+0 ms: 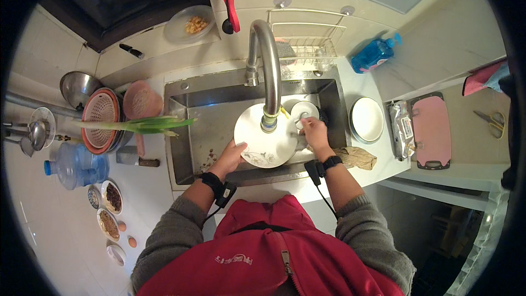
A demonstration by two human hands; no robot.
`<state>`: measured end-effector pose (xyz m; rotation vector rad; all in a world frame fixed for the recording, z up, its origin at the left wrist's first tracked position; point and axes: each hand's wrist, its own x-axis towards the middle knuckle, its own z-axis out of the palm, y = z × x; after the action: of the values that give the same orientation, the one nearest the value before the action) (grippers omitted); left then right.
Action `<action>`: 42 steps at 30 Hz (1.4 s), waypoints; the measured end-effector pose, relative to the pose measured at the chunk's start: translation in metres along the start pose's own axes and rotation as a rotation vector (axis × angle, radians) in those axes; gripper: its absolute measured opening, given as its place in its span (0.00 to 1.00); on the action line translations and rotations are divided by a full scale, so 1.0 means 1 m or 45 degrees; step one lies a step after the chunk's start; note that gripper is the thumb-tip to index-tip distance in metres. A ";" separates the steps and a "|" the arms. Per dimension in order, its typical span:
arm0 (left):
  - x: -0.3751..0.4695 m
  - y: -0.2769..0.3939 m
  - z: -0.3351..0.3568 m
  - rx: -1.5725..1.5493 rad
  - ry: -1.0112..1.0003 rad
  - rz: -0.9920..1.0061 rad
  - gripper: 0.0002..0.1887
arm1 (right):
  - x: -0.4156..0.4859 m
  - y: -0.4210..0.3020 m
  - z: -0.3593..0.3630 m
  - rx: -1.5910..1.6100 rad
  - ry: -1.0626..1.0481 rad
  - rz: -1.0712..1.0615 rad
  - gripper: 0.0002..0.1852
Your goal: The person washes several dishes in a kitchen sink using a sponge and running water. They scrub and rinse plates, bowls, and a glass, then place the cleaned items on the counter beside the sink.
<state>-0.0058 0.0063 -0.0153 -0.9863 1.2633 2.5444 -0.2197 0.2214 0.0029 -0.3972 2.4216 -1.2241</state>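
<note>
My left hand (230,157) grips the lower left rim of a white plate (257,144) with a floral pattern, held over a stainless steel sink (209,131). The curved metal faucet (271,70) reaches over the plate and hides part of it. To the right, my right hand (315,133) is at the lower edge of a small white bowl (302,111), its fingers bent; whether they hold the bowl or something else cannot be told. A dark, blurred thing lies between this hand and the plate. Food bits (209,160) lie on the sink floor.
Stacked white bowls (367,119) and a brown cloth (355,157) are right of the sink. Green onions (156,125) lie across stacked colanders (98,121) at left, their tips over the sink edge. A cleaver (131,159) lies nearby. Behind stand a wire rack (306,28) and a blue soap bottle (373,54).
</note>
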 end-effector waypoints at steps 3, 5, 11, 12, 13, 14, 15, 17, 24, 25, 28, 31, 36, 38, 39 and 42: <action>-0.001 -0.008 -0.001 0.038 0.065 0.113 0.21 | -0.008 -0.018 0.008 0.401 0.084 0.190 0.14; 0.000 -0.010 0.005 -0.004 0.115 0.105 0.21 | -0.021 -0.031 0.028 0.729 -0.025 0.215 0.14; 0.007 -0.012 0.023 -0.025 0.099 0.136 0.23 | -0.031 -0.030 0.078 -0.225 0.006 -0.609 0.18; 0.007 -0.014 0.024 -0.008 0.110 0.135 0.24 | -0.031 -0.028 0.079 -0.476 -0.021 -0.589 0.22; 0.008 -0.015 0.024 0.008 0.119 0.134 0.24 | -0.031 -0.029 0.082 -0.299 -0.068 -0.631 0.23; 0.009 -0.017 0.024 -0.017 0.098 0.136 0.25 | -0.033 -0.030 0.083 -0.149 -0.097 -0.628 0.23; 0.010 -0.020 0.024 -0.043 0.076 0.137 0.26 | -0.035 -0.034 0.090 0.008 -0.140 -0.562 0.24; 0.014 -0.023 0.024 -0.069 0.065 0.164 0.28 | -0.051 -0.045 0.098 0.153 -0.712 -0.303 0.27; 0.008 -0.018 0.007 -0.105 0.262 0.216 0.26 | -0.087 -0.030 0.074 -0.019 -0.792 -0.804 0.25; 0.006 -0.017 0.006 -0.079 0.275 0.194 0.26 | -0.082 -0.019 0.063 -0.082 -0.790 -0.907 0.25; 0.003 -0.017 0.007 -0.053 0.248 0.166 0.26 | -0.042 0.001 0.052 -0.541 -0.647 -0.797 0.24; 0.006 -0.019 0.012 -0.074 0.143 0.123 0.27 | -0.003 -0.010 0.078 -0.359 -0.438 -0.740 0.27; 0.011 -0.017 0.012 -0.142 -0.002 0.183 0.27 | -0.026 -0.041 0.113 -0.048 -0.577 -1.052 0.32; 0.008 -0.012 0.006 -0.110 0.068 0.125 0.28 | -0.044 -0.038 0.108 0.074 -0.754 -0.989 0.27; 0.006 -0.010 0.004 -0.124 0.120 0.081 0.28 | -0.050 -0.032 0.098 0.011 -0.848 -0.996 0.25; -0.002 -0.004 0.002 -0.122 0.201 0.144 0.27 | -0.040 -0.008 0.068 -0.236 -0.803 -0.864 0.23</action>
<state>-0.0037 0.0108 -0.0158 -1.1895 1.2808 2.6814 -0.1521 0.1863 -0.0183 -1.4980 1.8818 -0.8935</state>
